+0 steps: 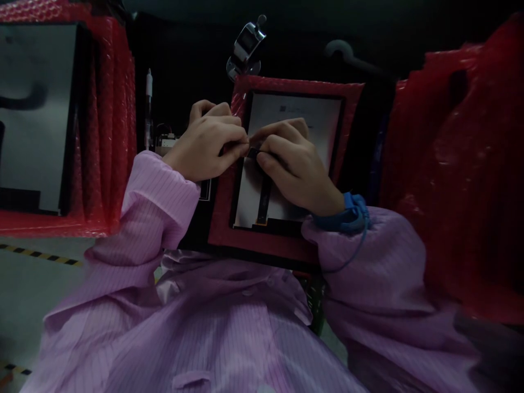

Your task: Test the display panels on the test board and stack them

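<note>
A flat display panel (323, 123) with a silvery back and black border lies on a red bubble-wrap sheet (223, 218) before me. From its lower edge a dark flex cable (264, 199) runs up toward my fingers. My right hand (295, 161), with a blue wrist strap (347, 213) at the cuff, pinches the cable's dark upper end between thumb and finger. Directly to its left, my left hand (215, 139) has thumb and forefinger pressed together at the tip of that end. Whatever is between those left fingertips is too small to make out.
At the left, another panel (41, 125) rests on stacked red bubble-wrap bags (110, 109). More red bags (450, 180) are piled at the right. A white pen (149, 103), a small connector board (166, 143) and a chrome tally counter (246, 46) surround the work spot.
</note>
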`<state>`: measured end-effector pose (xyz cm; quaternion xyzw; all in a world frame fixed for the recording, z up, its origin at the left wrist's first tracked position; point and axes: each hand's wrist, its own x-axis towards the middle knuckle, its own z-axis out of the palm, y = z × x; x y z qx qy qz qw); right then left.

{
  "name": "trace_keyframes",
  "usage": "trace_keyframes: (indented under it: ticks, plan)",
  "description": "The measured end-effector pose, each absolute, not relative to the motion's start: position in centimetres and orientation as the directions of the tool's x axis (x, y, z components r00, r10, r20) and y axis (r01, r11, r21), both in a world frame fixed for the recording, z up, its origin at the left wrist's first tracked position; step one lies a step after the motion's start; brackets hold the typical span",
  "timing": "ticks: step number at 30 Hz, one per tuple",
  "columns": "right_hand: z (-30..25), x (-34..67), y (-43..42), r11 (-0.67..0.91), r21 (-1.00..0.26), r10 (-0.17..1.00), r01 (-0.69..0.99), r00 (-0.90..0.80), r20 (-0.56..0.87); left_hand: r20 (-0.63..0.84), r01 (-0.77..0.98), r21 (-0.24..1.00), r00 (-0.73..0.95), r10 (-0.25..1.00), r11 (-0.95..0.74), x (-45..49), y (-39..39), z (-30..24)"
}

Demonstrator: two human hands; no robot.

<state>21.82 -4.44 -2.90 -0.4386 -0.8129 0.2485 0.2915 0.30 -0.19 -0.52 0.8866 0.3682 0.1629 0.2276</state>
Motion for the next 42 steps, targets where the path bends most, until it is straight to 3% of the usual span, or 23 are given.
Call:
trace_keyframes:
  ticks: [31, 42]
  plan:
    - [-2.97, 21.8, -4.77, 0.466, -0.674, 0.867, 0.573, -0.449, 0.217, 0.157, 0.584, 0.483, 0.675, 0.721, -0.652, 0.39, 0.07, -1.19]
    - [-3.09, 21.52, -5.04, 0.463, -0.673, 0.87, 0.577, -0.439, 0.223, 0.178, 0.57, 0.54, 0.642, 0.746, -0.619, 0.74, -0.29, -1.36]
